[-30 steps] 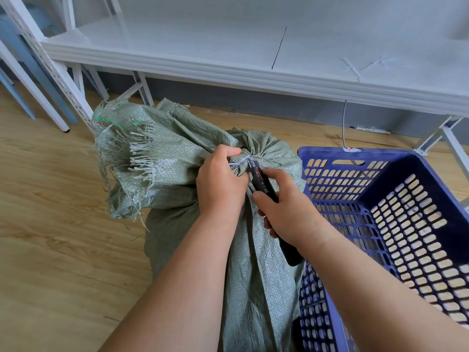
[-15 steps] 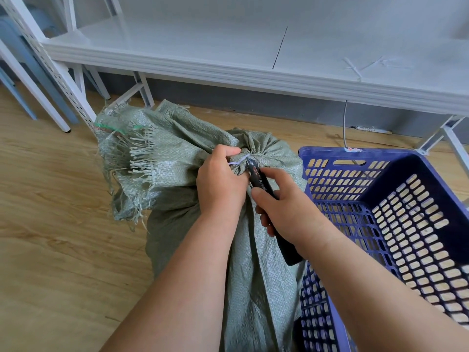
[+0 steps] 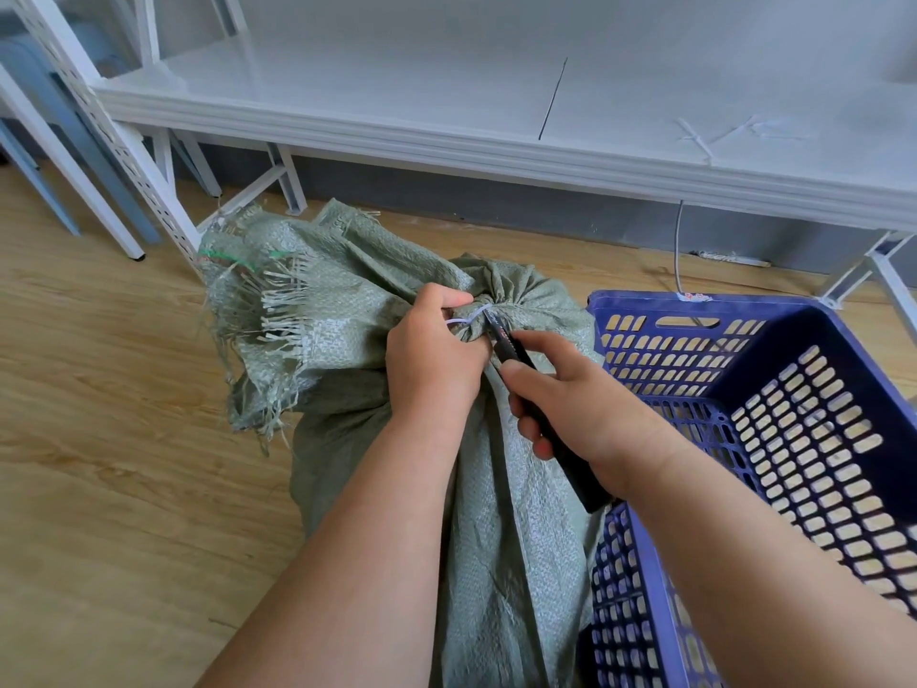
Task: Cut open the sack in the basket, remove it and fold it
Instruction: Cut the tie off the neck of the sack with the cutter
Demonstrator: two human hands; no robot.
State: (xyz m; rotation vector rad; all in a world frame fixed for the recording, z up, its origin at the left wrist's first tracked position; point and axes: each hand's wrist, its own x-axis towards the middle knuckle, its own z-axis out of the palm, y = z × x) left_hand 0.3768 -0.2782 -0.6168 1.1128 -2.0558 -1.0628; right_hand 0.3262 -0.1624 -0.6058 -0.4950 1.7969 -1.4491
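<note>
Two bare hands work at the tied neck of a green woven sack.

The left hand (image 3: 432, 362) grips the bunched neck of the sack (image 3: 501, 513), bound with a white tie (image 3: 469, 321). The right hand (image 3: 580, 414) is curled round a black knife (image 3: 541, 414), its tip at the tie. The sack stands on the wooden floor (image 3: 109, 439), touching a blue basket (image 3: 774, 439).

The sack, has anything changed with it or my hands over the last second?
Barely anything. The left hand still grips the gathered neck of the sack by the white tie, and the right hand still holds the black cutter with its tip at that tie, perhaps a touch closer in. The tie looks uncut. The blue basket has not moved.
</note>
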